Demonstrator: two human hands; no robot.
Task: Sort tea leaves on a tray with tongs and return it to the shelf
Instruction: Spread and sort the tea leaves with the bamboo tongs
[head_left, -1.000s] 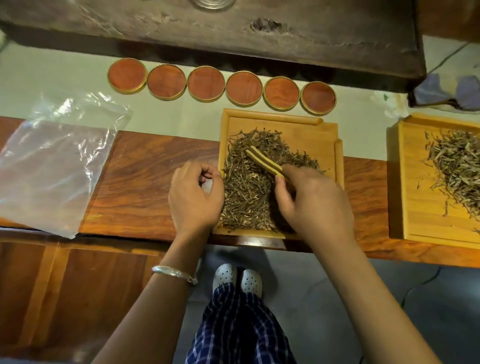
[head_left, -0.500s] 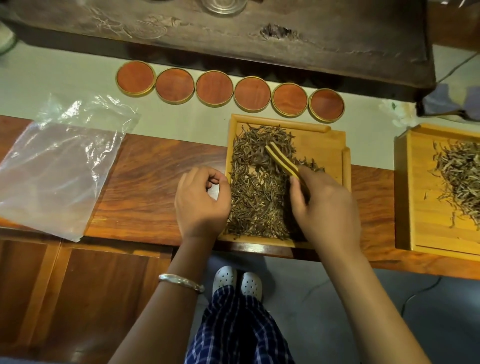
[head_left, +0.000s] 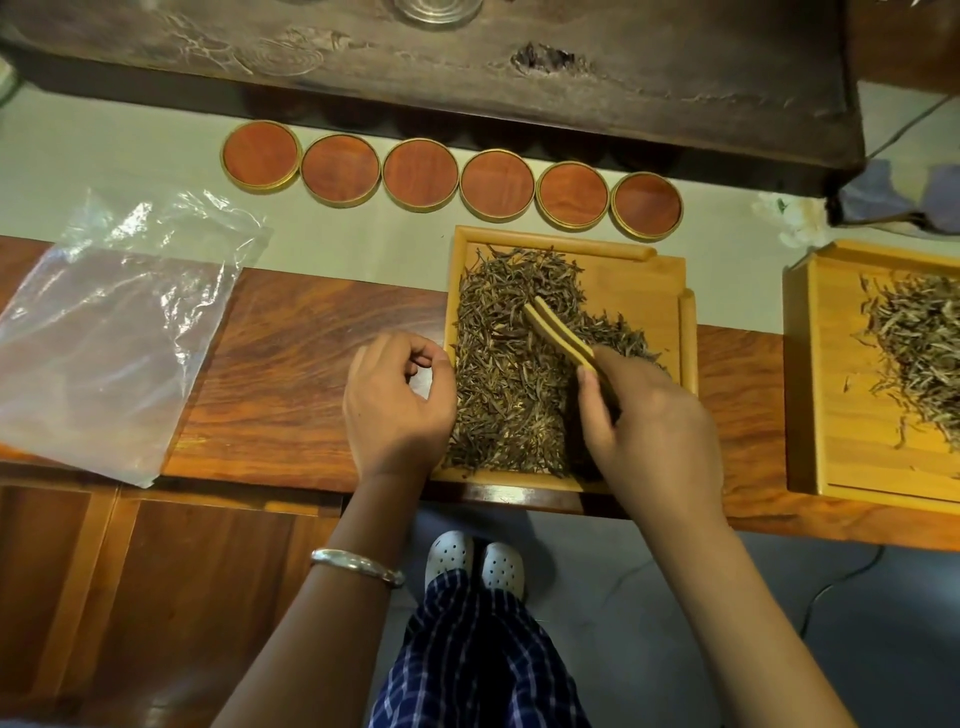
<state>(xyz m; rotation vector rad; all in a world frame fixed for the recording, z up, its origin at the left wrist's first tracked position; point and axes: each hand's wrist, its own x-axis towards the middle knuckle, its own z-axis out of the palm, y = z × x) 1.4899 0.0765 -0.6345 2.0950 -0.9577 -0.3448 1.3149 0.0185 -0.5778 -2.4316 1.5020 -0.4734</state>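
Observation:
A light wooden tray (head_left: 644, 280) rests on the brown counter, and dark tea leaves (head_left: 504, 374) cover its left and middle. My right hand (head_left: 649, 415) grips wooden tongs (head_left: 558, 330) whose tips point up-left into the leaf pile. My left hand (head_left: 397, 402) sits at the tray's left rim, fingers curled with thumb and forefinger touching the edge. The leaves under my right hand are hidden.
A second wooden tray (head_left: 821, 384) with paler tea leaves stands at the right. Several round red-brown lids (head_left: 421, 174) line the pale strip behind. A clear plastic bag (head_left: 109, 332) lies at the left. A dark wooden slab (head_left: 467, 67) overhangs the back.
The tongs' tips have shifted slightly up and left across the leaf pile. My left hand stays at the tray's left rim. The camera has tilted a little.

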